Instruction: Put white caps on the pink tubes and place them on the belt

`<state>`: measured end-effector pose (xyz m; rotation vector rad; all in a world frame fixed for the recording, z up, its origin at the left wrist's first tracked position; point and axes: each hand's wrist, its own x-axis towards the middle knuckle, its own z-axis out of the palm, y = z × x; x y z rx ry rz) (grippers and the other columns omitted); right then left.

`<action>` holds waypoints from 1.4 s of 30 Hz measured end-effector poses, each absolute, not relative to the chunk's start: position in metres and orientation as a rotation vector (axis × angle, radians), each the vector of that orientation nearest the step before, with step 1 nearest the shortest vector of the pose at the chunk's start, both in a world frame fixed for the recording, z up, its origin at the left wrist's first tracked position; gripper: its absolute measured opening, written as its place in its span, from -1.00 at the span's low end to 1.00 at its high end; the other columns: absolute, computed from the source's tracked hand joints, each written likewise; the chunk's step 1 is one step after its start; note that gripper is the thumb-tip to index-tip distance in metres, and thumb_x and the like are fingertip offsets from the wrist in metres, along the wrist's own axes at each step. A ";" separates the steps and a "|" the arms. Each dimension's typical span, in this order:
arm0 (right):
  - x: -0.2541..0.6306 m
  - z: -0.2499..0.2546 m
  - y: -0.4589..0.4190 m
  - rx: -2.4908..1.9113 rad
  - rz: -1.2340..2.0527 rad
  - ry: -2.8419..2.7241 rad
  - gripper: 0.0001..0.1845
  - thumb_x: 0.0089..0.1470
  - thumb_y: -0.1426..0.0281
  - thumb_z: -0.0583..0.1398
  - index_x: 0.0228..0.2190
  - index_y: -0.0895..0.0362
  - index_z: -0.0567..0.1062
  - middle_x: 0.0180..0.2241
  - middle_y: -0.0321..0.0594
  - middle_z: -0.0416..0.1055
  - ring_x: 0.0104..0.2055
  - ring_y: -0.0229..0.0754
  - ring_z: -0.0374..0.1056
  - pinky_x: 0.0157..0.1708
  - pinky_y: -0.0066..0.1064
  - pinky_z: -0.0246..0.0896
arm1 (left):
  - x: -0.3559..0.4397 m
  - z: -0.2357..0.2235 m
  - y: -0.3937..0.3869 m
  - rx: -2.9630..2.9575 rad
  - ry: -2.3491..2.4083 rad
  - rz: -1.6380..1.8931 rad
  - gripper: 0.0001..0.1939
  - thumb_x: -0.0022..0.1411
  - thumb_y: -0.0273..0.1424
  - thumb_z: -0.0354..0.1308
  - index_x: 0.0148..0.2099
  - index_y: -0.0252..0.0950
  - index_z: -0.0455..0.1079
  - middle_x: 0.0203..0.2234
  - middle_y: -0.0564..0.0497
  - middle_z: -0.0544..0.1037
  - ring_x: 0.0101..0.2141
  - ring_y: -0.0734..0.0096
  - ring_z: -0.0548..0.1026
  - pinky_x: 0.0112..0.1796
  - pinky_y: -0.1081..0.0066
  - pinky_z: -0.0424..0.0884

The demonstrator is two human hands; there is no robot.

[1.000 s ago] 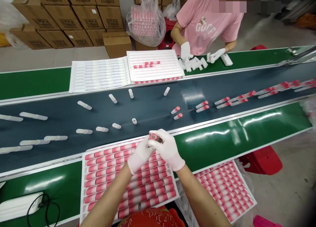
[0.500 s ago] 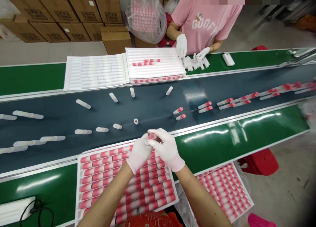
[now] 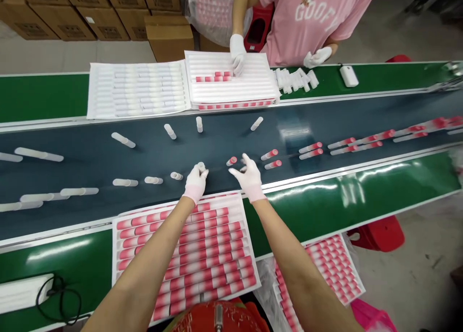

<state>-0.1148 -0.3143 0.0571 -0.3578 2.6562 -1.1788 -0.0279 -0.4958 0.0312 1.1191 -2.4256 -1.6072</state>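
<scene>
Both my hands, in white gloves, reach over the dark conveyor belt (image 3: 90, 161). My left hand (image 3: 195, 183) pinches a small white cap (image 3: 201, 167) that stands on the belt. My right hand (image 3: 249, 175) hovers with fingers spread and holds nothing. A short pink-tipped tube (image 3: 232, 161) lies on the belt just left of its fingertips. Below my wrists, a white tray (image 3: 119, 226) packed with rows of pink-and-white tubes sits on the green near ledge.
White tubes (image 3: 123, 139) lie scattered on the belt at left, pink-capped ones (image 3: 311, 150) at right. Across the belt a co-worker's gloved hand (image 3: 237, 57) rests on a white tray (image 3: 253, 88). Another full tray (image 3: 333, 269) sits lower right. A cable (image 3: 58, 293) lies at lower left.
My hands parted and moved forward from above the tray onto the belt. The pink tube left my right hand and lies on the belt. My left hand reached the white cap.
</scene>
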 end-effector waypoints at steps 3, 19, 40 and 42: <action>-0.056 0.065 -0.285 -0.765 -0.833 2.615 -0.59 0.21 0.35 0.19 0.09 0.13 0.48 -0.05 -0.01 0.45 -0.06 0.00 0.38 0.05 -0.10 0.32 | 0.006 0.053 -0.495 1.041 -2.382 -1.667 -0.77 0.35 -0.24 0.01 -0.05 -0.23 0.36 -0.06 -0.09 0.57 -0.01 0.24 0.54 0.14 0.22 0.33; -0.010 0.142 -0.283 -0.439 -1.650 1.880 -0.70 0.14 0.41 0.17 -0.07 0.07 0.49 0.01 -0.14 0.41 -0.04 -0.13 0.41 -0.21 -0.33 0.40 | 0.108 0.126 -0.454 0.512 -2.548 -2.085 -0.55 0.41 -0.09 0.00 0.18 -0.25 0.29 0.01 -0.14 0.54 -0.03 0.15 0.51 0.03 0.19 0.41; -0.009 0.185 -0.308 -0.442 -1.565 2.134 -0.83 -0.06 0.42 0.34 -0.31 0.05 0.63 -0.36 -0.30 0.37 -0.31 -0.21 0.33 -0.26 -0.35 0.27 | 0.059 0.137 -0.442 0.237 -2.499 -2.255 -0.93 0.26 -0.42 0.11 -0.24 -0.30 0.39 -0.34 -0.03 0.56 -0.26 0.28 0.53 -0.19 0.30 0.47; -0.019 0.192 -0.303 -0.538 -1.545 1.895 -0.77 -0.06 0.44 0.34 -0.27 0.05 0.64 -0.29 -0.28 0.43 -0.26 -0.20 0.38 -0.23 -0.35 0.29 | 0.058 0.139 -0.451 0.098 -2.592 -2.479 -0.88 0.22 -0.40 0.20 -0.37 -0.30 0.41 -0.51 0.04 0.51 -0.42 0.34 0.51 -0.34 0.36 0.47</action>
